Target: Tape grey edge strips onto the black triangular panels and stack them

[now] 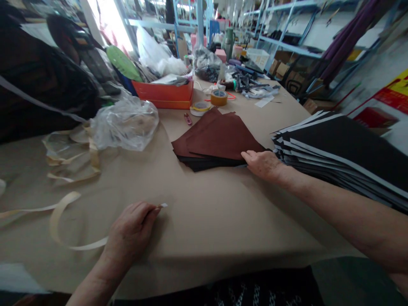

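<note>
My left hand (134, 225) is closed low over the table, pinching the end of a narrow cream tape strip (56, 223). A small white tip pokes out past its fingertips, and the strip curls away to the left. Farther right, my right hand (263, 165) is closed on the near right corner of a brown fabric piece (223, 138); the thumb's grip is partly hidden. Several brown pieces lie fanned over one another, with black pieces (199, 163) underneath. Just beyond that hand rises a tall stack of black pieces with pale edges (347, 144).
A clear plastic bag (127, 121) and loose tape loops (92, 157) lie on the left. At the back are an orange box (162, 95), tape rolls (219, 98), pink thread snips (188, 119) and piled scraps (255, 85). Blue shelving (293, 46) stands behind.
</note>
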### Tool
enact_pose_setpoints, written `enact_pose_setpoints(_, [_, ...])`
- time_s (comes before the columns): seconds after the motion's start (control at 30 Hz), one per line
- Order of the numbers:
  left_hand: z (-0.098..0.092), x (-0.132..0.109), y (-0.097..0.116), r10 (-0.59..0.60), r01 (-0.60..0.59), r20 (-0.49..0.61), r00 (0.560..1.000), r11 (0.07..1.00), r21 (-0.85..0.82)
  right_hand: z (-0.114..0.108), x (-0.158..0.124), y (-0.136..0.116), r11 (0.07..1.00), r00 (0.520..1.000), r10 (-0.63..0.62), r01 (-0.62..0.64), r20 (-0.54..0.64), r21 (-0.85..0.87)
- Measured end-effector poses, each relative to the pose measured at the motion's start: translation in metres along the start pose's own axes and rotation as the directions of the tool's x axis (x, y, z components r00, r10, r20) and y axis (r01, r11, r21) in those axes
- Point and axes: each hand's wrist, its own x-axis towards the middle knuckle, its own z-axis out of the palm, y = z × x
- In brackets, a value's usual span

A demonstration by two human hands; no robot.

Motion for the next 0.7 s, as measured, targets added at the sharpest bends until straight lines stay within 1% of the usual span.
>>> enact_pose_setpoints(0.1, [0.001,0.001,0.001,0.023,-0.023,-0.016,1.0,1.0,0.012,-0.002,0.002,0.013,0.999,0.999,-0.031,0.031,0.004,0.008])
enact_pose_setpoints(0.17, [0.001,0.001,0.001,0.025,-0.024,-0.013,1.0,0.999,0.024,-0.004,0.003,0.019,1.0,1.0,-0.026,0.026,-0.001,0.012])
enact_pose_setpoints(0.23, [0.001,0.001,0.002,0.026,-0.026,0.001,1.0,0.999,0.03,-0.008,0.004,0.021,1.0,1.0,-0.012,0.012,-0.013,0.023])
enact_pose_setpoints(0.33, [0.001,0.0,0.002,0.032,-0.032,0.017,0.999,0.999,0.037,-0.011,0.007,0.011,0.998,0.999,-0.006,0.008,-0.044,0.055])
enact_pose_setpoints(0.53, [0.001,0.0,0.002,0.029,-0.03,0.016,0.999,0.999,0.034,-0.014,0.017,-0.023,0.993,0.997,0.036,-0.028,-0.072,0.113])
enact_pose_setpoints(0.6, [0.001,0.0,0.002,0.034,-0.034,0.007,0.999,0.999,0.032,-0.015,0.02,-0.025,0.988,0.996,0.048,-0.037,-0.07,0.149])
enact_pose_setpoints(0.7, [0.001,-0.001,0.002,0.036,-0.036,0.002,0.999,0.999,0.031,-0.018,0.026,-0.017,0.971,0.996,0.055,-0.038,-0.066,0.234])
